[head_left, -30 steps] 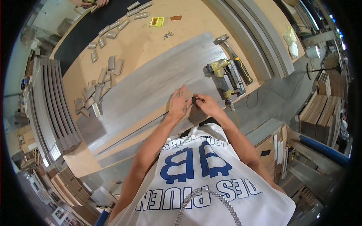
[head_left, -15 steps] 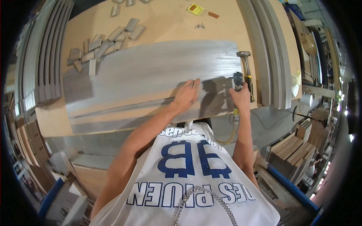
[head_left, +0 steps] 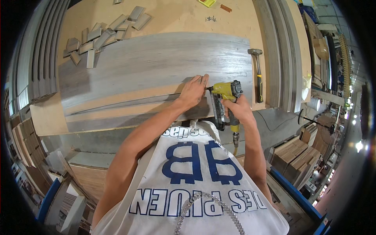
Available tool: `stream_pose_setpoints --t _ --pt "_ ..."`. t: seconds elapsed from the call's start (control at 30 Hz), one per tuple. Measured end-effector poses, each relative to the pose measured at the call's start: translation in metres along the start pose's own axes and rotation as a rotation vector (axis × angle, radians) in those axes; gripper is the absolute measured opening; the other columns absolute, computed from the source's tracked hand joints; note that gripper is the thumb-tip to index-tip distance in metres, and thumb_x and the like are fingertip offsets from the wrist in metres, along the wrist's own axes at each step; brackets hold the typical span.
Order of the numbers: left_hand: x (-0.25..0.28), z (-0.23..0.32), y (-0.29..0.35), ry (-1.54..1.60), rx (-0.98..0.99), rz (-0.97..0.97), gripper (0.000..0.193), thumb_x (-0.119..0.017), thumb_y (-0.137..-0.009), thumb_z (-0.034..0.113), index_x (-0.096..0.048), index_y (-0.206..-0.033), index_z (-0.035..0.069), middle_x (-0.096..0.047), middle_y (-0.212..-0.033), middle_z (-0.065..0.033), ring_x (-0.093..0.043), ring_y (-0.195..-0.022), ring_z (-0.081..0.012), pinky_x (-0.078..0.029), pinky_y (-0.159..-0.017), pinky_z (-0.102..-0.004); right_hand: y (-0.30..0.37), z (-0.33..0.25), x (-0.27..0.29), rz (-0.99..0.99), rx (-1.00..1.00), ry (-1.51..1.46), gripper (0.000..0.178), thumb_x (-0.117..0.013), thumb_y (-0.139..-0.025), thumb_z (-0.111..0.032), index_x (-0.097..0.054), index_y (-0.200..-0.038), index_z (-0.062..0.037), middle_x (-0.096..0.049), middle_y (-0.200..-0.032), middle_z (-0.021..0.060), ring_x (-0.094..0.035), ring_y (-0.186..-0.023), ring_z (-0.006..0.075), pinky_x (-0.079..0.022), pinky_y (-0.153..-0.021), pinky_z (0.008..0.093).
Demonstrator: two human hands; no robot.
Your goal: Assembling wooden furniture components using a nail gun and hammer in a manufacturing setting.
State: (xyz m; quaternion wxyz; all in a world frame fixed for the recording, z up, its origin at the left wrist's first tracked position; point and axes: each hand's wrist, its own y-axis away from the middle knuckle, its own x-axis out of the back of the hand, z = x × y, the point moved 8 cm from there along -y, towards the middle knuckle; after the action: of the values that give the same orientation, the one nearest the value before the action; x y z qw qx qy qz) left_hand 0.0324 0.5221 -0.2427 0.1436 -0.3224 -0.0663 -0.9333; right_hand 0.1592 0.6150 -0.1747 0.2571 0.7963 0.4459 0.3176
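My right hand (head_left: 239, 108) grips a yellow-and-black air nailer (head_left: 224, 91) by its handle, with a hose fitting at the bottom. The nailer's nose points left and is right beside the fingers of my left hand (head_left: 193, 92). Those fingers are bent over the right end of a narrow grey wood strip (head_left: 129, 104), which lies along a grey wood-grain panel (head_left: 156, 55). My left thumb is hidden. Whether the nose touches the strip cannot be made out. Bare tan wood shows on both sides of the strip.
A hammer (head_left: 257, 74) lies right of the panel. Short grey wood blocks (head_left: 102, 39) are heaped at the far left. Long grey boards (head_left: 279, 58) are stacked along the right, more boards (head_left: 49, 51) on the left. Small metal pieces (head_left: 210, 18) and a yellow box (head_left: 207, 3) lie at the back.
My right hand has brought the nailer left from beside the hammer and turned it, so its nose now meets my left fingers. My left hand stays on the strip. The view has shifted slightly.
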Motion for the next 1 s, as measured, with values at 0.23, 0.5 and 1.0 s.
stream_pose_setpoints --t 0.23,0.5,1.0 --pt "0.010 0.009 0.001 -0.012 -0.025 0.042 0.056 -0.062 -0.074 -0.006 -0.040 -0.125 -0.005 -0.059 -0.100 -0.0197 -0.055 -0.104 -0.0381 -0.050 -0.084 -0.0454 -0.003 0.003 -0.001 0.013 0.002 -0.004 0.008 -0.066 -0.088 -0.006 -0.065 -0.091 0.0018 -0.058 -0.059 0.0037 -0.054 -0.047 0.0140 -0.044 -0.046 0.0315" --pt "0.007 0.007 0.001 -0.039 -0.046 0.060 0.056 -0.062 -0.076 -0.004 -0.039 -0.127 -0.006 -0.060 -0.103 -0.0205 -0.054 -0.106 -0.0381 -0.049 -0.086 -0.0445 -0.006 0.006 -0.003 0.005 -0.021 0.033 0.007 -0.065 -0.088 -0.006 -0.064 -0.089 0.0013 -0.057 -0.058 0.0038 -0.054 -0.046 0.0141 -0.044 -0.046 0.0313" --pt "0.002 0.002 0.002 0.022 -0.102 0.069 0.067 -0.067 -0.078 0.006 -0.036 -0.136 -0.009 -0.060 -0.101 -0.0236 -0.055 -0.104 -0.0408 -0.047 -0.087 -0.0460 -0.009 -0.001 0.002 0.059 -0.055 0.278 0.026 -0.068 -0.082 -0.019 -0.066 -0.080 0.0068 -0.064 -0.059 0.0104 -0.064 -0.051 0.0176 -0.051 -0.054 0.0336"
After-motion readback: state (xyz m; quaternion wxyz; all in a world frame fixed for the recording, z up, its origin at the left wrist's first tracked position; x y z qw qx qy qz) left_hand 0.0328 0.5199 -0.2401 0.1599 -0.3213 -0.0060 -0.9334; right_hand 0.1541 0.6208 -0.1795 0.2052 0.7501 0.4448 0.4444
